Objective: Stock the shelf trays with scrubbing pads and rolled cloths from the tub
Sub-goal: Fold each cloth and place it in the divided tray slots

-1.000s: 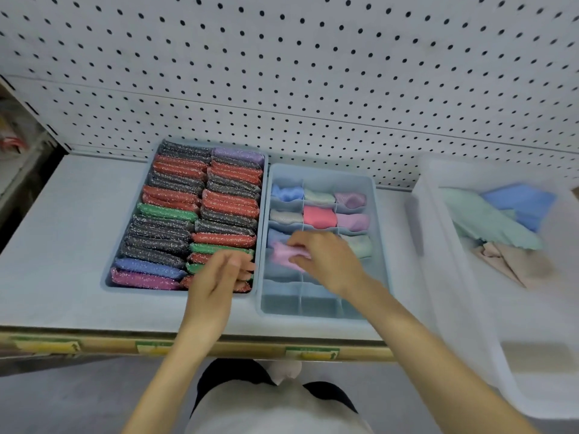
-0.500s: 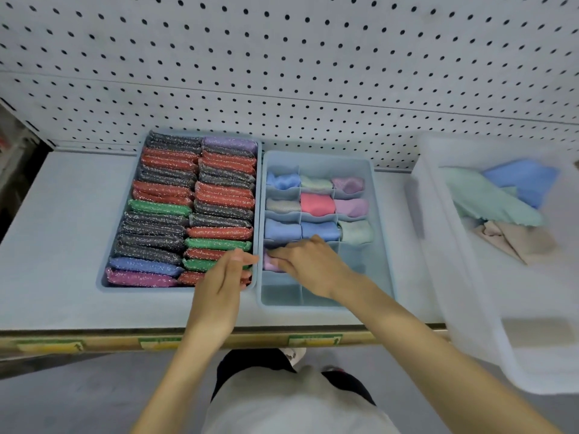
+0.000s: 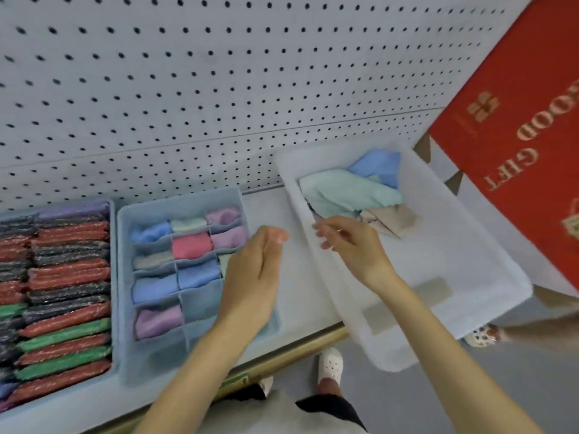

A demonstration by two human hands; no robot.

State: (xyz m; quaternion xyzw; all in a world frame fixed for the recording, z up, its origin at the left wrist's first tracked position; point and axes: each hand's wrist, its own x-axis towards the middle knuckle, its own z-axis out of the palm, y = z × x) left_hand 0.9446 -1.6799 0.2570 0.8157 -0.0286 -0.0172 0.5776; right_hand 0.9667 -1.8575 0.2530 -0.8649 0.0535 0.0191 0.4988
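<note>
A clear plastic tub [image 3: 445,308] sits at the right end of the shelf, holding a mint cloth [image 3: 341,192], a blue cloth [image 3: 380,166] and a beige cloth [image 3: 391,220]. My right hand [image 3: 351,249] hovers over the tub's near-left wall, fingers loosely curled, holding nothing. My left hand [image 3: 253,277] is open and empty above the right side of the divided blue tray [image 3: 125,355], which holds rolled cloths, among them a purple roll [image 3: 158,321] in the front-left cell. The tray of scrubbing pads [image 3: 59,296] lies at far left, packed full.
A white pegboard [image 3: 203,89] backs the shelf. A red gift box [image 3: 520,133] leans at the right. The shelf's front edge [image 3: 282,355] carries price tags. Another person's foot [image 3: 482,336] shows on the floor at the right.
My right hand has left the purple roll in the divided tray and moved right to the tub. My left hand came off the scrubbing pads and shifted right. The view swung right.
</note>
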